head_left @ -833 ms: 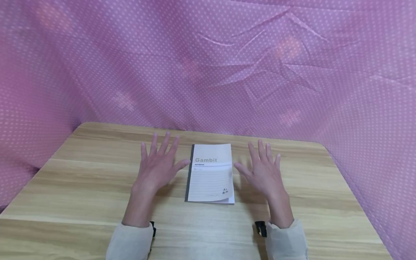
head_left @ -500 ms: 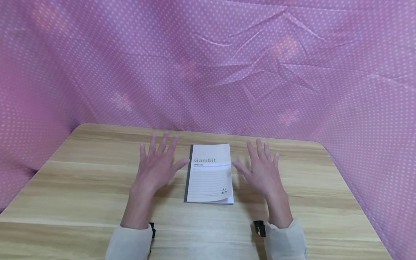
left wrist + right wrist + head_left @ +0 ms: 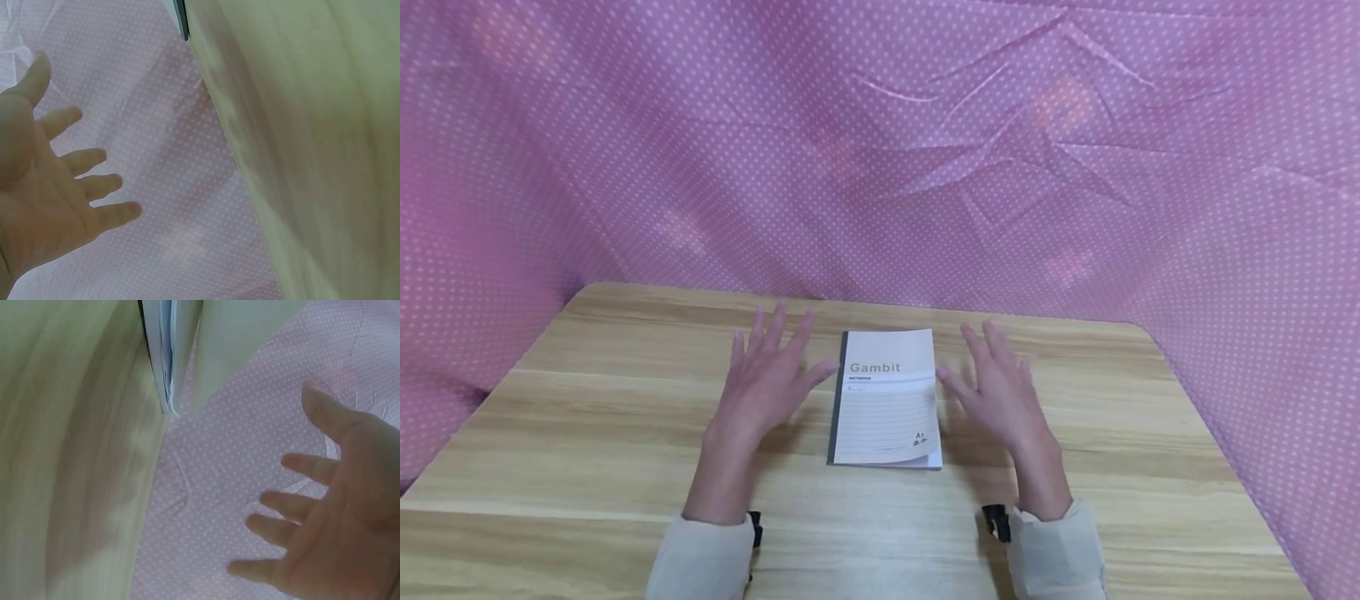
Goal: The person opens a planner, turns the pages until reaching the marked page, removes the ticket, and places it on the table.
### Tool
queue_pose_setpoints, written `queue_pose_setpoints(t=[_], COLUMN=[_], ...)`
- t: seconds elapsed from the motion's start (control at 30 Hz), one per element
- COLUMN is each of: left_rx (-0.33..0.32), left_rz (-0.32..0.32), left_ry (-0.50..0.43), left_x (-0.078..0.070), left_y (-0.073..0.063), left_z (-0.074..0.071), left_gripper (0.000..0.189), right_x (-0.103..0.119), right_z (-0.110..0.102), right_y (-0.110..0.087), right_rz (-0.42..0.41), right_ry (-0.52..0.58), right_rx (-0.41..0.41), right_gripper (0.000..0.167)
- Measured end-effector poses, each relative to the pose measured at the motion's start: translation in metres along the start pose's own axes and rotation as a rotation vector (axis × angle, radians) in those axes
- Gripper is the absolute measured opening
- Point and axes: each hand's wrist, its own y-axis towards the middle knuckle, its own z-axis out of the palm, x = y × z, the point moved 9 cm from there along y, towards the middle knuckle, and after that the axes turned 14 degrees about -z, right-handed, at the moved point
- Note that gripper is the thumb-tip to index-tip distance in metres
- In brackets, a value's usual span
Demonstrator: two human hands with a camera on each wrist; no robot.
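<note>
A notebook [image 3: 887, 408] with a dark spine and "Gambit" on its pale cover lies closed on the wooden table, its lower right cover corner slightly lifted. To its left, my left hand [image 3: 760, 392] hovers over the table, fingers spread, thumb near the spine. On the other side my right hand [image 3: 1003, 396] is likewise raised, its thumb near the right edge of the cover. Neither hand holds anything. In the left wrist view the left palm [image 3: 47, 194] faces the notebook side; the right wrist view shows the right palm [image 3: 350, 525] and the notebook's page edges [image 3: 165, 356].
The wooden table [image 3: 587, 433] has rounded far corners. Pink dotted cloth [image 3: 880, 167] hangs behind it and along both sides. Black straps [image 3: 997, 523] sit at the wrists, by the pale sleeves [image 3: 1056, 554].
My right hand has turned slightly and shifted a little left, its fingers closer together. The left hand has tilted slightly. The notebook stays in place on the table.
</note>
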Motion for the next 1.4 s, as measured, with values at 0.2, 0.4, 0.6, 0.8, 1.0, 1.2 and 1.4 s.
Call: queue_pose_setpoints(t=[0.2, 0.4, 0.6, 0.8, 1.0, 1.2, 1.4], left_rx=[0.028, -0.008, -0.030, -0.037, 0.022, 0.190, 0.266], left_rz=[0.001, -0.014, -0.014, -0.019, -0.081, -0.191, -0.243], left_ry=[-0.074, -0.247, -0.405, -0.523, -0.677, -0.760, -0.743], left_x=[0.004, 0.006, 0.007, 0.009, 0.014, 0.024, 0.031], left_y=[0.004, 0.008, 0.009, 0.011, 0.015, 0.019, 0.022], left_z=[0.001, -0.005, -0.011, -0.010, -0.002, 0.025, 0.042], left_gripper=[0.079, 0.077, 0.078, 0.075, 0.070, 0.060, 0.065], right_x=[0.004, 0.002, 0.000, 0.001, 0.002, -0.001, -0.004], right_z=[0.008, 0.010, 0.012, 0.024, 0.036, 0.041, 0.040], right_y=[0.004, 0.006, 0.007, 0.007, 0.004, 0.003, 0.002], right_rz=[-0.048, -0.019, 0.011, 0.009, 0.044, 0.076, 0.090], right_ry=[0.212, 0.365, 0.448, 0.494, 0.502, 0.496, 0.465], right_rx=[0.024, -0.020, -0.026, 0.041, 0.097, 0.096, 0.072], right_gripper=[0.074, 0.065, 0.061, 0.060, 0.056, 0.056, 0.052])
